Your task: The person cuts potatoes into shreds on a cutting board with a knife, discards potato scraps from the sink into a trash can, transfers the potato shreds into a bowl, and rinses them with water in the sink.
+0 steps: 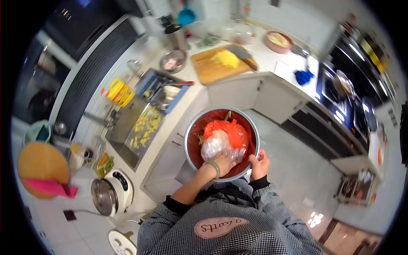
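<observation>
A round metal pot [253, 131] lined with red plastic is in front of my body. Inside it lie a red plastic bag [238, 132] and a filled clear plastic bag [216, 144], with bits of green leaf near the inner wall. My left hand [222, 164], a bracelet on its wrist, reaches into the pot and grips the clear bag at its near side; some fingertips are hidden by plastic. At the pot's near right edge, my right hand [260, 164] is closed on the rim.
On the counter are a cutting board [205, 68] with yellow shreds [226, 58] and a knife [239, 52], and a metal bowl [173, 60]. Yellow-green pieces lie in the sink [121, 131]. A stove [329, 91] stands right, a white appliance [123, 193] lower left.
</observation>
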`<state>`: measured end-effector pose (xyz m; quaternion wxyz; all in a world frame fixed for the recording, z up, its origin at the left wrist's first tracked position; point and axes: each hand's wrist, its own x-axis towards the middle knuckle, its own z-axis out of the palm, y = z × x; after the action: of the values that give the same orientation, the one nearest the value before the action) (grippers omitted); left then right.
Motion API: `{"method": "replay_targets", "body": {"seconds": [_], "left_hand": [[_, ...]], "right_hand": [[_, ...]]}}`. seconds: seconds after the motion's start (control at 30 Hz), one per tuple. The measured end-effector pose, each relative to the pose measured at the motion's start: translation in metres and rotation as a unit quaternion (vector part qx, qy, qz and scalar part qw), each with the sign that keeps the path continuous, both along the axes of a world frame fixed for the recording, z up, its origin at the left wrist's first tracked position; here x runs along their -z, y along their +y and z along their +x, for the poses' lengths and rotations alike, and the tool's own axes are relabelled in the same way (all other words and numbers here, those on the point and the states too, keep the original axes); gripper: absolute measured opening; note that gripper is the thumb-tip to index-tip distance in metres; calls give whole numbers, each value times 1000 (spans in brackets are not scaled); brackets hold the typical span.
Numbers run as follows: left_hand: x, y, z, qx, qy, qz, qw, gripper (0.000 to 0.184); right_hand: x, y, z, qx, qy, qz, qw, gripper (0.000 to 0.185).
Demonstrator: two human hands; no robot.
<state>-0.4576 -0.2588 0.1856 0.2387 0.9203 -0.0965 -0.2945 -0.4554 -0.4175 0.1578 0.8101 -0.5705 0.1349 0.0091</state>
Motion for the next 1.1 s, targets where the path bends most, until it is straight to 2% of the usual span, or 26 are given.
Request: {"method": "replay_targets", "body": {"seconds": [0.03,0.07,0.13,0.17,0.2,0.27,0.33,0.37,0.43,0.47,0.5,0.57,0.6,0.67,0.7,0.83,0.9,0.93,1.0,1.03,1.1], "left_hand": [[-22,23,9,-25,54,16,998,43],[-8,51,9,-44,-37,-20,998,41],[-28,94,8,-91,-149,-25,984,38],[-65,107,8,-135,-165,-26,977,40],[-80,124,7,-167,-202,-40,964,41],[-93,156,5,-223,-244,-47,943,42],[-102,184,5,-205,-360,25,910,43],[-107,196,6,-222,-359,32,906,43],[-111,216,12,-260,-437,-71,858,41],[-102,228,13,-320,-461,-100,822,36],[-92,244,9,-330,-459,-97,819,36],[-67,281,0,-478,-445,-86,753,29],[-53,301,0,-482,-440,-90,752,29],[-18,344,14,-588,-352,-152,712,26],[2,366,29,-587,-348,-155,714,26],[106,469,122,-501,-319,-154,790,27],[139,509,186,-491,-247,-107,828,29],[163,526,212,-483,-243,-117,833,29],[206,549,257,-463,-249,101,845,33],[223,559,269,-415,-224,172,865,33],[251,569,287,-368,-344,312,806,21]], "right_hand": [[-15,24,15,-28,24,20,999,16],[-17,44,32,-55,32,29,998,15],[-23,81,59,-103,42,33,993,14],[-30,97,71,-130,59,50,989,13],[-33,114,80,-158,77,65,982,12],[-36,148,97,-189,72,66,977,11],[-36,178,116,-215,74,74,971,9],[-34,190,123,-233,75,73,967,9],[-28,210,145,-231,53,77,969,9],[-24,217,155,-235,57,57,969,11],[-16,217,164,-258,60,49,963,13],[-12,225,170,-244,62,73,965,15],[-2,226,176,-234,58,82,967,19],[-8,231,182,-242,59,75,966,23],[-10,234,182,-244,68,61,965,25],[-11,251,173,-196,77,20,977,32],[-27,271,161,-124,94,1,988,33],[-29,273,157,-128,95,-3,987,36],[-26,277,154,-103,93,-17,990,38],[-32,283,153,-93,96,-11,991,38],[-31,284,151,-58,103,-30,993,39]]}}
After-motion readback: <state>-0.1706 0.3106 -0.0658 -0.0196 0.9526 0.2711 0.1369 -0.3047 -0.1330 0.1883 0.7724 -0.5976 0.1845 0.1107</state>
